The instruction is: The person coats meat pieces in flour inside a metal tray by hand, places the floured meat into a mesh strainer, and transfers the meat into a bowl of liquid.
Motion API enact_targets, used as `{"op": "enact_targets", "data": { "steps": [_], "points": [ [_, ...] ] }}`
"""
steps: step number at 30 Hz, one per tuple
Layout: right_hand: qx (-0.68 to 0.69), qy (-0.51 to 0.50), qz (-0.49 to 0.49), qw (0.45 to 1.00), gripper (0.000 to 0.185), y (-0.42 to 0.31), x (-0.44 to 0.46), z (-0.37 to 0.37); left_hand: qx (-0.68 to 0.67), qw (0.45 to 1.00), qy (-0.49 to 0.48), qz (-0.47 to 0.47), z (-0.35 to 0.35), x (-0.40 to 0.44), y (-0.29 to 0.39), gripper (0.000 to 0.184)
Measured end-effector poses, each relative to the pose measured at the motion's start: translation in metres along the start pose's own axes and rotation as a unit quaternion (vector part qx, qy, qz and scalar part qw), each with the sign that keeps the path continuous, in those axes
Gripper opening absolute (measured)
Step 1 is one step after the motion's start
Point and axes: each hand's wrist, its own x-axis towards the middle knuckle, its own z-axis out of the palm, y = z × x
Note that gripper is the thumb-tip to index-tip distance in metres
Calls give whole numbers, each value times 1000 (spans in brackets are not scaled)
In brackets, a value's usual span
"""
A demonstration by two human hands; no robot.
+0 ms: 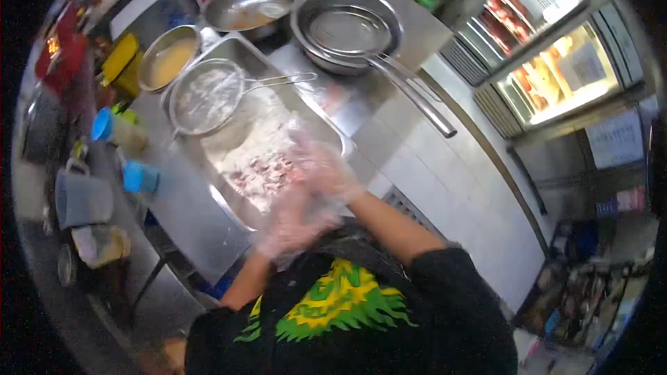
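Observation:
Both my hands wear clear plastic gloves dusted with flour. They come together over the near end of a long metal tray (224, 203) that holds white flour (260, 128). Small floured pinkish pieces (267, 175) lie just beyond my fingers. My left hand (295, 222) is at the tray's near edge, blurred by motion, and its fingers are hard to make out. My right hand (323, 170) reaches in from the right, its fingers smeared too. Whether either holds a piece cannot be seen. A round sieve (208, 97) with flour in its mesh rests across the tray's far left part.
Beyond the tray are a bowl of yellowish liquid (169, 59), a metal bowl (251, 3) and a pan or strainer (347, 31) whose long handle points right. Blue-lidded containers (141, 177) and a clear jug (83, 198) stand left. Lit glass-door cabinets (559, 73) are at right.

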Motion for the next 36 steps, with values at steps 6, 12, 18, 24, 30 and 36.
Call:
{"op": "enact_targets", "data": {
  "steps": [6, 12, 18, 24, 30, 36],
  "points": [
    [-543, 221, -198, 785, 65, -54, -139, 27, 50, 939, -155, 303, 188, 51, 45, 22],
    [-352, 405, -284, 795, 77, -66, -297, 3, -61, 992, -35, -106, 334, 28, 201, 56],
    [-488, 347, -258, 758, 73, -108, -374, -38, -6, 969, -227, 96, 277, -34, 210, 60],
    [-623, 353, -310, 625, 69, -132, -460, -16, 40, 949, -253, 185, 400, -17, 209, 34],
    [-553, 588, -444, 388, 65, -114, -610, 0, 92, 661, -557, 495, 495, -3, 275, 22],
    [-367, 802, -429, 192, 69, -31, -790, -71, -37, 515, -841, -164, 669, -71, 309, 14]
  ]
}}
